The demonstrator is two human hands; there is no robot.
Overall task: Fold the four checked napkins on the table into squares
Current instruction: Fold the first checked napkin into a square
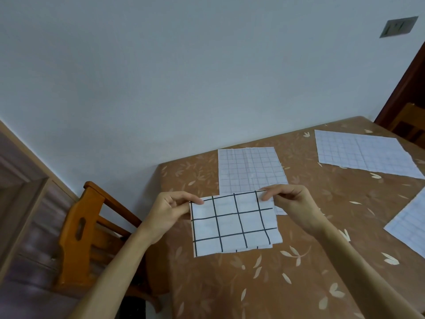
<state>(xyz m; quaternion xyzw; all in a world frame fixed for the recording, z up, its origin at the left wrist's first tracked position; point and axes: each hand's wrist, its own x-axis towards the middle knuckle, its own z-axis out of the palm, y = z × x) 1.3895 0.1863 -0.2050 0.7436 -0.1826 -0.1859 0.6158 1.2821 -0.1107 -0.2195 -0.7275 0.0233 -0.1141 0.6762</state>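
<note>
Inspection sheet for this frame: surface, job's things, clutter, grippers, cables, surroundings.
Surface: table under a brown leaf-print cover.
Job's things: folded napkin held at its top corners; three flat napkins, one behind it, one far right, one at right edge.
Clutter: nothing seen.
Grippers: left hand and right hand both pinch the folded napkin.
Cables: nothing seen.
Surroundings: wooden chair at left, pale wall, wall plate.

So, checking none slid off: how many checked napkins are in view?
4: one folded napkin held by both hands, one behind it, one far right, one cut off at the right edge.
</note>
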